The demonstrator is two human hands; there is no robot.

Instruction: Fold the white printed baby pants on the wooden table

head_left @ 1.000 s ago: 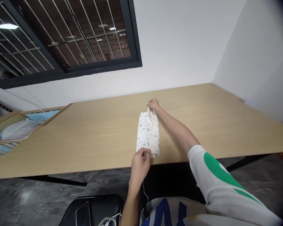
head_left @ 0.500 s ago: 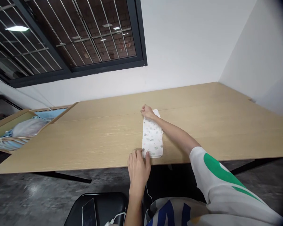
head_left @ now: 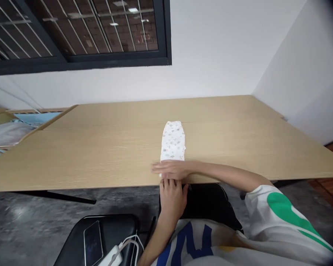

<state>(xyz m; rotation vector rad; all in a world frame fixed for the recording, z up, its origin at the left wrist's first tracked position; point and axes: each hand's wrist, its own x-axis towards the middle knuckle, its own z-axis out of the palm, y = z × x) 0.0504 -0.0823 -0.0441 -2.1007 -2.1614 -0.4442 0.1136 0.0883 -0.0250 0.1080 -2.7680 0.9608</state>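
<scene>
A narrow folded white cloth with a small print lies lengthwise on the wooden table, its near end close to the front edge. My right hand lies flat across that near end, fingers stretched out to the left and a little blurred. My left hand is at the table's front edge just below it, fingers curled against the edge near the cloth's end; what they hold, if anything, is hidden under my right hand.
A wooden box holding pale blue and white cloth stands at the table's left end. A black chair seat by my left side carries a phone and a white charger with cable. White walls bound the back and right.
My right hand let go of the cloth's far end and came back to lie across the near end. My left hand slid back to the table edge. The cloth now lies flatter.
</scene>
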